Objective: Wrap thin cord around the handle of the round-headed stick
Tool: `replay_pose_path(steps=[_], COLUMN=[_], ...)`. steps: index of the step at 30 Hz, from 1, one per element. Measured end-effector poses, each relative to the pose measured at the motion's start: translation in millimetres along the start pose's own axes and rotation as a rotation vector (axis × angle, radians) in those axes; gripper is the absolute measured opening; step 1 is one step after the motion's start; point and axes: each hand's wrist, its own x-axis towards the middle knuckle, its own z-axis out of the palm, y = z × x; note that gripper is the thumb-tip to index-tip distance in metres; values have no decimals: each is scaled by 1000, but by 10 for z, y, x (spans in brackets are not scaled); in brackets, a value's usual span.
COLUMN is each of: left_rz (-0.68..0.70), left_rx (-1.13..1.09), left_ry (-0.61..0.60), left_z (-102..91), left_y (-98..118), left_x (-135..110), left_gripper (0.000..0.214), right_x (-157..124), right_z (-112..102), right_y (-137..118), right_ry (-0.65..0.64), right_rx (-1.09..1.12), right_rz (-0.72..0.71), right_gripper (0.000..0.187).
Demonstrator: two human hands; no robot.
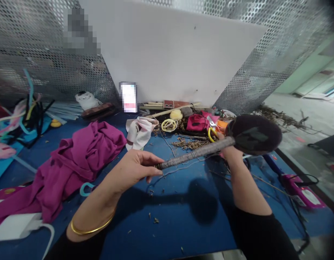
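My left hand [137, 167] pinches the near end of a thread-wrapped stick [195, 153] above the blue table [172, 213]. The stick runs up to the right and ends in a dark fuzzy ball [255, 134]. My right hand [228, 144] is mostly hidden behind the ball and appears to grip the stick just below it. A thin grey thread [183, 167] hangs from the stick near my left fingers. A gold bangle [91, 228] sits on my left wrist.
A magenta cloth [74, 162] lies at the left. A white cloth [139, 131], yellow-handled scissors [211, 131], a yellow coil [169, 125], a red pouch [196, 122] and dried twigs [190, 144] lie behind. A white board [177, 57] leans on perforated metal [34, 54].
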Motion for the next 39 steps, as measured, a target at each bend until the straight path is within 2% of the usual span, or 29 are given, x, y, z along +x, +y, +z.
replay_pose_path(steps=[2,4,6,9,11,13,16,18,21,23,25,27,31,39], left_rz=[2,5,3,-3,-7,-6,-15,-31,-43,-41,-35,-24,34,81], left_rx=[-34,-52,-65,-82,-100,-118,-132,-148,-184,-182,-152,-118,-52,159], left_ry=[12,35,61,82,92,104,122,128,116,98,98,119,187,255], left_z=[22,36,45,56,60,62,68,84,131,172,214,251,300,331], left_y=[-7,-32,-62,-86,-81,-71,-67,-71,-74,-73,-75,-85,-124,-115], left_x=[1,4,10,18,22,28,43,53,66,75,87,101,114,117], left_gripper=[30,32,35,35,34,34,34,35,33,30,30,30,22,18], right_x=[-101,-270,-482,-771,-893,-956,-996,-1019,-1068,-1101,-1121,-1125,-1111,-1169], right_z=[116,214,288,354,362,334,242,190,193,237,276,278,202,207], right_y=[-189,-439,-697,-977,-1061,-1084,-1086,-1094,-1104,-1100,-1093,-1095,-1151,-1183], right_ry=[-40,-235,-514,-755,-838,-809,-588,-470,-518,-603,-625,-582,-496,-411], right_rx=[48,212,426,649,695,645,585,648,851,999,1036,932,720,574], right_rz=[-25,-72,-126,-164,-206,-248,-355,-444,-480,-411,-353,-380,-527,-668], right_gripper=[29,30,31,32,23,18,23,19,19,23,27,27,26,22])
